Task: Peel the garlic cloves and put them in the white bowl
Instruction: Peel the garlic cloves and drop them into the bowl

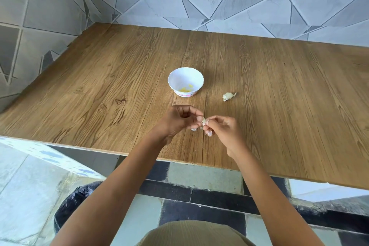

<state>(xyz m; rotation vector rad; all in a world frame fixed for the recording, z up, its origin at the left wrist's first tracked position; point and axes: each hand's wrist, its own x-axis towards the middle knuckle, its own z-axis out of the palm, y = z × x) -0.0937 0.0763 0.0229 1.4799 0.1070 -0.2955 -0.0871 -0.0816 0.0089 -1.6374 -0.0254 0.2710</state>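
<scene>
Garlic clove (203,121) is pinched between our left hand (178,120) and right hand (223,128) above the wooden table (279,90) near the white bowl (185,82); it seems light, firm, with brittle skin, best gripped at its ends.

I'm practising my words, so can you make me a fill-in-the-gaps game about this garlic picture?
1. The left hand and right hand pinch a garlic clove over the ____.
2. The loose garlic piece lies to the ____ of the bowl.
3. The bits inside the bowl are ____.
Missing words: table; right; yellow.
</scene>
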